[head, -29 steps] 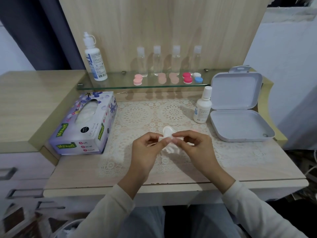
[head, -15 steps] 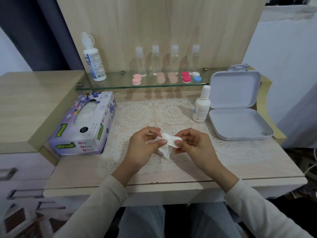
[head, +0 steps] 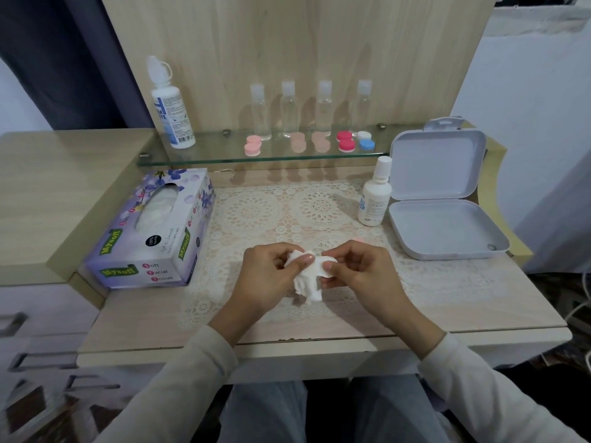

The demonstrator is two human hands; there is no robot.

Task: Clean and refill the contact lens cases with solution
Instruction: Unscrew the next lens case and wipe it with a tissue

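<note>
Centrally, we are pinching a white lens case with our right hand, left hand gripping crumpled tissue against it.

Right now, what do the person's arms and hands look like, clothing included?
Both the left hand and the right hand are bare: no gloves, rings or watch visible. Long cream-coloured sleeves, plain and unmarked, cover both arms to the wrists.

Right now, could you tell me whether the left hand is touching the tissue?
Touching. The head view shows the left hand pinching the crumpled tissue, with its thumb lying on top.
</note>
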